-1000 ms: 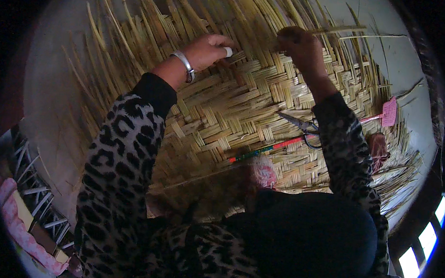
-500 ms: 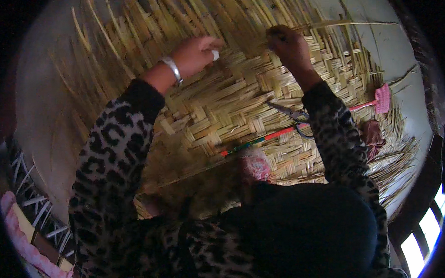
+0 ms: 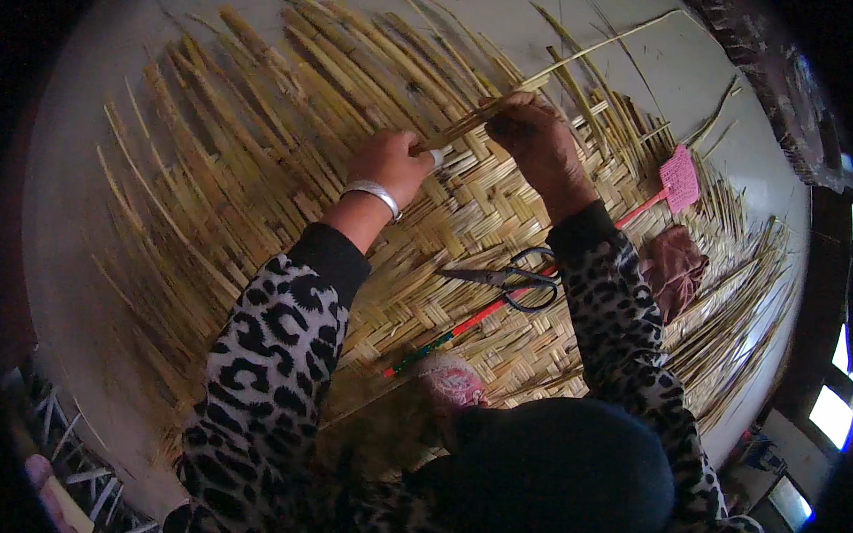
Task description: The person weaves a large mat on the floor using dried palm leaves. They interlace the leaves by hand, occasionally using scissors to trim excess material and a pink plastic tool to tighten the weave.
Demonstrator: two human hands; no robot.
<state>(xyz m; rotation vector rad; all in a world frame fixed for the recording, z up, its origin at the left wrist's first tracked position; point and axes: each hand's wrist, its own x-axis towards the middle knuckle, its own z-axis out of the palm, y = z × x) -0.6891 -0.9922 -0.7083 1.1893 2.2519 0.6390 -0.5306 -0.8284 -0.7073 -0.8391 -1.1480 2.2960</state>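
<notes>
A half-woven mat [image 3: 466,211] of flat straw-coloured strips lies spread on the floor before me. Above its far part, one long strip [image 3: 603,49] is stretched between my hands, its free end trailing to the upper right. My left hand [image 3: 390,167], with a silver bracelet at the wrist and a white wrap on one finger, pinches the strip's left end. Farther along it, my right hand [image 3: 541,148] is closed round the same strip, with its fingertips partly hidden. Dark-handled scissors [image 3: 515,279] rest open on the weave below the right hand.
A fly swatter with a pink head [image 3: 678,178] lies across the mat, its rod passing by the scissors. Beside it is a crumpled brown cloth [image 3: 674,266]. My patterned sock [image 3: 453,378] rests at the mat's near side. Loose unwoven strips [image 3: 254,101] fan out at the far edge.
My left hand, loosely held and apart from the strip before, has closed on it. The strip now slants between both hands. The whole view has shifted and turned.
</notes>
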